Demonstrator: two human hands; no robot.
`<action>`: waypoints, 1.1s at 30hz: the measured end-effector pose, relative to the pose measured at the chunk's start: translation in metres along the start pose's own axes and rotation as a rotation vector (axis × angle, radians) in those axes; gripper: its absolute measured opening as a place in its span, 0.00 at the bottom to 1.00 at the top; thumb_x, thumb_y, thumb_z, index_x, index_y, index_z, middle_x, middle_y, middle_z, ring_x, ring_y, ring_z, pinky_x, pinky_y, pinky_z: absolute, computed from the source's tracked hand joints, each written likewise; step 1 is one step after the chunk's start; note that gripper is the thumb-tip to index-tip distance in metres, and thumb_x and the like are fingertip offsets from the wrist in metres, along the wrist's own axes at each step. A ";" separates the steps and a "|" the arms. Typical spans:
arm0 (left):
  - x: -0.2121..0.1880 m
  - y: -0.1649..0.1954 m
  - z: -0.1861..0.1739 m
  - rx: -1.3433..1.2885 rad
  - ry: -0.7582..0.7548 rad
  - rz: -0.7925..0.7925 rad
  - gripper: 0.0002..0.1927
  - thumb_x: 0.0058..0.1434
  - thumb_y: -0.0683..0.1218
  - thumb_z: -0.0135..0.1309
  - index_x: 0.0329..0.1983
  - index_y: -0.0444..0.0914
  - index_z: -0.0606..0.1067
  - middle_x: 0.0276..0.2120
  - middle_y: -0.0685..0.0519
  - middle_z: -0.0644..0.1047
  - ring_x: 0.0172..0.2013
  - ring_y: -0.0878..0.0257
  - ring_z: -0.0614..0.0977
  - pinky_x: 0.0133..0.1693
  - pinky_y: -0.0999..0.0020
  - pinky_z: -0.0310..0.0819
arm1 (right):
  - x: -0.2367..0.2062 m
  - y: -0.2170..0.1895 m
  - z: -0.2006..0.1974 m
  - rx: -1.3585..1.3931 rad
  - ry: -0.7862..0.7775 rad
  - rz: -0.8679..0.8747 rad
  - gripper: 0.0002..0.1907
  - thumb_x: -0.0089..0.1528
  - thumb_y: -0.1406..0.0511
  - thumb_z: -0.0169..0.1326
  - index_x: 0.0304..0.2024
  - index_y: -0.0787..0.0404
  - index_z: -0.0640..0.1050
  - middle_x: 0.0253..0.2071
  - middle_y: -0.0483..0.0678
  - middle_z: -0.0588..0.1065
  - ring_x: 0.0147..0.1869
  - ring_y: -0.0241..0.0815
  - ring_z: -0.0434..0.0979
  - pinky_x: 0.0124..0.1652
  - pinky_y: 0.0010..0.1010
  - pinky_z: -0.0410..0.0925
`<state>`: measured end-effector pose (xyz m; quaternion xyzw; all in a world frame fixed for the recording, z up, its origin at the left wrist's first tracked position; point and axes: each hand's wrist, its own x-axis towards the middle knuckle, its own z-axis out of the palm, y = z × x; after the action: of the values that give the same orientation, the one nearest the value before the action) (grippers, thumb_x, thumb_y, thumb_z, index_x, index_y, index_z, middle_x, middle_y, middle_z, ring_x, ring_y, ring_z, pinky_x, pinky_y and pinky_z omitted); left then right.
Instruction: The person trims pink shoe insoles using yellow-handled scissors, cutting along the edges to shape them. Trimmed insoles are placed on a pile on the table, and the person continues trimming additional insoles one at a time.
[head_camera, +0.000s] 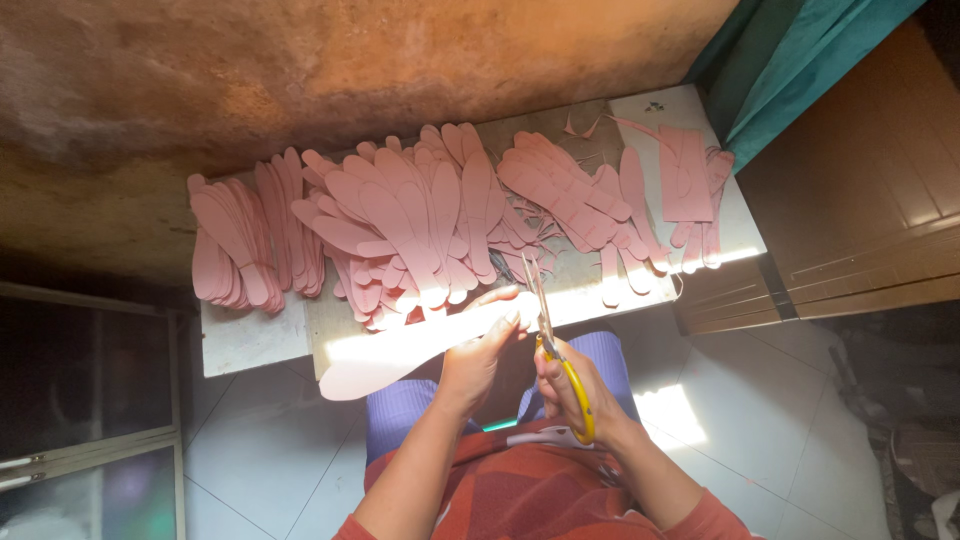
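Head cam looks down at a low table (250, 345) loaded with fanned heaps of pink sole-shaped cutouts (400, 225), plus flat rectangular pink sheets (685, 175) at the far right end. Left hand (478, 358) pinches one long pink insole-shaped piece (400, 355), lying pretty much left-to-right, rounded end pointing lower left, sunlit so it looks pale. Right hand (572, 388) is closed round yellow-handled scissors (555, 350), blades pointing away, biting into the piece's right end.

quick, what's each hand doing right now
Left hand: closed on a pink sole-shaped cut-out sheet.
Right hand: closed on yellow-handled scissors.
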<state>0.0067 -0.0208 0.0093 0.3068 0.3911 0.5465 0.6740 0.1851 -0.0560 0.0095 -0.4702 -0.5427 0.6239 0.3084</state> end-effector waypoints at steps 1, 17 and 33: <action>0.000 0.000 -0.002 -0.005 -0.007 -0.011 0.18 0.66 0.41 0.53 0.59 0.35 0.73 0.45 0.52 0.79 0.44 0.67 0.81 0.48 0.70 0.78 | -0.001 0.001 -0.001 0.011 -0.001 0.033 0.37 0.60 0.33 0.42 0.38 0.60 0.68 0.22 0.40 0.61 0.24 0.32 0.62 0.25 0.28 0.68; 0.002 -0.009 -0.012 -0.041 -0.072 -0.062 0.17 0.66 0.40 0.55 0.57 0.33 0.74 0.42 0.50 0.80 0.42 0.66 0.80 0.48 0.70 0.77 | -0.008 -0.002 -0.004 -0.034 -0.071 -0.036 0.40 0.59 0.29 0.38 0.42 0.58 0.67 0.25 0.41 0.62 0.28 0.32 0.64 0.32 0.26 0.69; -0.001 -0.001 -0.007 -0.024 0.003 -0.027 0.22 0.63 0.41 0.58 0.61 0.33 0.72 0.35 0.51 0.78 0.36 0.66 0.79 0.42 0.71 0.76 | -0.010 0.004 -0.007 -0.015 -0.052 0.037 0.37 0.59 0.32 0.43 0.37 0.59 0.67 0.20 0.40 0.62 0.19 0.32 0.64 0.21 0.25 0.66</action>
<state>0.0014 -0.0217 0.0052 0.2927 0.3897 0.5422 0.6844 0.1960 -0.0631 0.0079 -0.4662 -0.5463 0.6374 0.2792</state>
